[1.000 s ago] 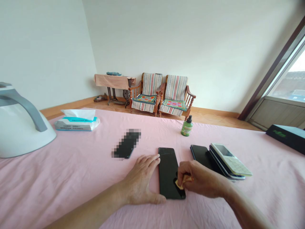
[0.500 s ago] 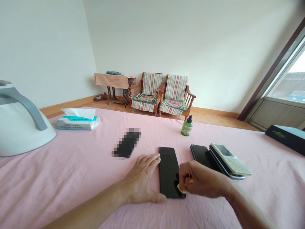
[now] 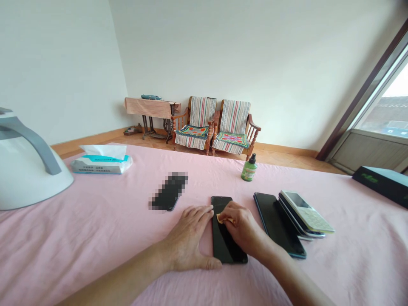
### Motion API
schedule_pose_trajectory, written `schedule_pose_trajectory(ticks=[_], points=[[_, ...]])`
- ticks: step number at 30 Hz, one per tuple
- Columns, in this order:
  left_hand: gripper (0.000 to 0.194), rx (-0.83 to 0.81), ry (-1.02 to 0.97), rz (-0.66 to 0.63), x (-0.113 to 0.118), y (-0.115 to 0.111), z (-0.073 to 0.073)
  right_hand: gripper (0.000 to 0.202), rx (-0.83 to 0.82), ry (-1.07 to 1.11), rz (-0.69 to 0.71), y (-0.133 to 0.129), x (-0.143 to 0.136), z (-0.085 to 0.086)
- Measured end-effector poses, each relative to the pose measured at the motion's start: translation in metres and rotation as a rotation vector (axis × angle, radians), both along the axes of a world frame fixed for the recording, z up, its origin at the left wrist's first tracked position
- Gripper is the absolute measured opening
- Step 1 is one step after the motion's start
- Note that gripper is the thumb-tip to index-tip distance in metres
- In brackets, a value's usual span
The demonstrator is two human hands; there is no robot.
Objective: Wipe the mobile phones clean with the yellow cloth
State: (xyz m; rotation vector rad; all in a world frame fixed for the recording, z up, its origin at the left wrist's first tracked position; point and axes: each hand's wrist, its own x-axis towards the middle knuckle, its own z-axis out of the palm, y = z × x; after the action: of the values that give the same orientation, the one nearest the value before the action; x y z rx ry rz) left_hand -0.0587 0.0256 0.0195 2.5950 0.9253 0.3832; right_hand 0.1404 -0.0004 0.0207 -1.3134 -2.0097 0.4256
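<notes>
A black phone (image 3: 225, 246) lies face up on the pink cloth, its long side pointing away from me. Fingers spread, my left hand (image 3: 189, 240) rests along its left edge, with the fingertips at the upper side and the thumb by the lower corner. My right hand (image 3: 239, 223) is closed on a small orange-yellow cloth (image 3: 219, 219), pressed to the upper part of the screen. To the right lie another dark phone (image 3: 280, 225) and a stack of phones topped by a white keypad phone (image 3: 307, 212).
A partly pixelated dark phone (image 3: 170, 191) lies left of centre. Farther back stand a green spray bottle (image 3: 249, 170) and a tissue pack (image 3: 100, 164). A white kettle (image 3: 32, 170) is at far left, a black box (image 3: 379, 185) at far right.
My right hand has moved with the cloth from the lower right of the phone up to its upper part, uncovering more of the dark phone at right. My left hand has stayed in place.
</notes>
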Motion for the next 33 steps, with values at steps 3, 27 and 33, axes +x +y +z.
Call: schedule_pose_trajectory(ticks=[3,27,33], points=[[0.096,0.000,-0.024,0.004,-0.001,0.000,-0.001,0.029,-0.010,-0.022,0.028,0.004,-0.001,-0.004],[0.097,0.005,0.013,-0.004,-0.001,0.000,0.000,0.031,-0.114,-0.001,0.064,-0.002,-0.007,-0.002],[0.099,0.010,0.043,0.011,-0.002,0.000,-0.001,0.029,-0.017,0.013,-0.019,-0.003,-0.014,-0.008]])
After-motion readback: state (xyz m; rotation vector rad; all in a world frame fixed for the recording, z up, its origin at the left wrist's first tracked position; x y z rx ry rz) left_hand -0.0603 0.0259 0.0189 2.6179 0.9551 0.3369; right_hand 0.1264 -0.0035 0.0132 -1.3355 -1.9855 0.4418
